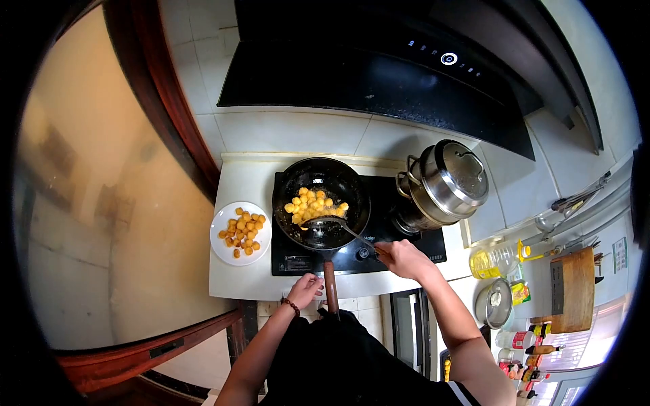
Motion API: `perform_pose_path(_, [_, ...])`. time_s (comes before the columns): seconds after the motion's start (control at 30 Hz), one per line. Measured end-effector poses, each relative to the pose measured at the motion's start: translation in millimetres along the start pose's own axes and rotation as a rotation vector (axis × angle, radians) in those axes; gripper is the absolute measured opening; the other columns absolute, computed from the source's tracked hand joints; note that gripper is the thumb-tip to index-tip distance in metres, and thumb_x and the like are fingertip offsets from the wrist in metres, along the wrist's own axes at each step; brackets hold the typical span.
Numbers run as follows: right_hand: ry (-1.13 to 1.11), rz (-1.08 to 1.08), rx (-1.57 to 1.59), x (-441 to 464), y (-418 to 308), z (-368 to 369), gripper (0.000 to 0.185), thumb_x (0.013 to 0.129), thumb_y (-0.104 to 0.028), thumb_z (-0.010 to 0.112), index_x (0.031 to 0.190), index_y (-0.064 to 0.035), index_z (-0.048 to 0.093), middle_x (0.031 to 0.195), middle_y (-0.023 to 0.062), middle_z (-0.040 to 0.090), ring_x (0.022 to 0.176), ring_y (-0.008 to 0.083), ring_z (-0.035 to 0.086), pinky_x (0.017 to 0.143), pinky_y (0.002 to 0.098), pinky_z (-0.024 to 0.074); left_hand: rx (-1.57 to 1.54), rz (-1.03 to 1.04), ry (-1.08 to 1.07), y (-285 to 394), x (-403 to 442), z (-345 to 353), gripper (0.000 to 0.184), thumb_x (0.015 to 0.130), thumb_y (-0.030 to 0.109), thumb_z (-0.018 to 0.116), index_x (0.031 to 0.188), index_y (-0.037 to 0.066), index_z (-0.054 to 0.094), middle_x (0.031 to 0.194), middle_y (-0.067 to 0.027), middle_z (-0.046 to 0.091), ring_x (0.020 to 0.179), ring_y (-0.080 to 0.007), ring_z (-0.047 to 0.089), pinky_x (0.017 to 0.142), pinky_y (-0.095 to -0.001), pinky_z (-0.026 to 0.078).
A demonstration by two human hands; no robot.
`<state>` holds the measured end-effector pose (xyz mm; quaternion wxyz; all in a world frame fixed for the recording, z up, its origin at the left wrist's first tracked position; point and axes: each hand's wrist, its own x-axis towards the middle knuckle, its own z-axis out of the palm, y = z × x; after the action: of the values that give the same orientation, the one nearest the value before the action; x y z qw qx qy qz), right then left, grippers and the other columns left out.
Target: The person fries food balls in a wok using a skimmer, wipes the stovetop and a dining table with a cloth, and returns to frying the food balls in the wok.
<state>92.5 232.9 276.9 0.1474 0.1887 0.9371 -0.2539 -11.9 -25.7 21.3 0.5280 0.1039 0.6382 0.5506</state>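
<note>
My right hand (pixel 404 260) is closed around the handle of a metal wok spatula (pixel 353 233). The spatula's blade reaches into a black wok (pixel 352 183), against the near side of a heap of yellow, roundish food pieces (pixel 318 204). Beside the wok's wooden handle (pixel 330 287), on its left, is my left hand (pixel 306 289), fingers loosely apart and holding nothing. Left of the cooktop a white plate (pixel 220 251) carries browned pieces of similar food (pixel 242 232).
A lidded steel steamer pot (pixel 450 179) stands on the right of the black cooktop (pixel 291 265). A range hood (pixel 379 74) hangs above. Along the right counter are an oil bottle (pixel 493 260), a metal bowl (pixel 484 304) and several condiment bottles (pixel 520 340). A door (pixel 122 203) is at left.
</note>
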Motion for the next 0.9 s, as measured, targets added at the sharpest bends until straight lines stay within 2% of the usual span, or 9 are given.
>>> perform_pose_path(0.27, [0.172,-0.022,-0.116,16.2,21.9,5.1,0.036,0.090,-0.014,0.064,0.126,-0.0120,0.067,0.097,0.0238,0.070,0.094,0.0415,0.068,0.084,0.0482,0.0554,-0.001,-0.011,0.003,10.1,-4.3,-1.3,0.027,0.104,0.034,0.058,0.114,0.009,0.054,0.103,-0.0058,0.069,0.089,-0.0159,0.069,0.073,-0.0297,0.054])
perform_pose_path(0.4, [0.244,-0.066,-0.045,18.1,17.2,-18.9,0.037,0.091,-0.013,0.064,0.127,-0.0048,0.065,0.100,0.0247,0.069,0.092,0.0420,0.068,0.083,0.0487,0.0553,0.011,-0.008,0.020,2.5,-1.7,-6.9,0.027,0.104,0.034,0.058,0.115,0.009,0.054,0.104,-0.0055,0.070,0.089,-0.0159,0.070,0.073,-0.0298,0.054])
perform_pose_path(0.43, [0.297,-0.111,-0.058,24.3,17.1,-15.4,0.036,0.092,-0.014,0.062,0.128,-0.0063,0.064,0.099,0.0253,0.070,0.089,0.0434,0.068,0.081,0.0504,0.0552,0.002,-0.015,0.018,2.5,-1.6,-6.3,0.028,0.104,0.034,0.058,0.115,0.009,0.054,0.104,-0.0053,0.070,0.089,-0.0159,0.070,0.072,-0.0299,0.054])
perform_pose_path(0.53, [0.287,-0.041,-0.106,48.3,15.8,-2.6,0.038,0.093,-0.014,0.063,0.131,-0.0073,0.063,0.098,0.0244,0.070,0.090,0.0442,0.066,0.081,0.0492,0.0549,0.009,-0.017,0.000,5.0,-0.4,-2.0,0.028,0.104,0.034,0.058,0.115,0.009,0.054,0.105,-0.0055,0.070,0.089,-0.0159,0.070,0.072,-0.0301,0.054])
perform_pose_path(0.57, [0.297,-0.048,-0.153,58.2,23.9,7.8,0.039,0.094,-0.016,0.062,0.133,-0.0114,0.061,0.095,0.0242,0.070,0.087,0.0444,0.067,0.078,0.0512,0.0547,0.010,-0.015,0.003,5.1,-0.6,-1.3,0.028,0.104,0.034,0.058,0.115,0.009,0.054,0.105,-0.0055,0.070,0.089,-0.0159,0.070,0.072,-0.0301,0.054])
perform_pose_path(0.67, [0.297,-0.078,-0.208,68.6,31.5,23.2,0.039,0.095,-0.018,0.060,0.133,-0.0152,0.060,0.092,0.0254,0.070,0.084,0.0442,0.068,0.075,0.0538,0.0553,0.000,-0.002,0.008,5.8,-0.1,-1.8,0.028,0.104,0.034,0.058,0.115,0.009,0.054,0.105,-0.0060,0.070,0.089,-0.0163,0.070,0.072,-0.0304,0.054])
perform_pose_path(0.73, [0.273,-0.067,-0.231,62.1,34.5,23.5,0.040,0.095,-0.018,0.060,0.135,-0.0145,0.059,0.091,0.0241,0.070,0.084,0.0436,0.068,0.074,0.0536,0.0553,-0.009,-0.023,0.027,5.5,-1.4,-5.8,0.034,0.101,0.038,0.060,0.116,0.008,0.056,0.107,-0.0075,0.070,0.092,-0.0168,0.069,0.076,-0.0318,0.053])
perform_pose_path(0.9, [0.248,-0.122,-0.185,28.6,55.6,13.1,0.040,0.095,-0.017,0.060,0.134,-0.0122,0.058,0.091,0.0223,0.070,0.084,0.0433,0.068,0.076,0.0525,0.0549,-0.032,-0.012,0.077,-1.4,-7.2,-16.9,0.034,0.101,0.039,0.061,0.115,0.008,0.056,0.105,-0.0064,0.071,0.092,-0.0166,0.070,0.076,-0.0318,0.054])
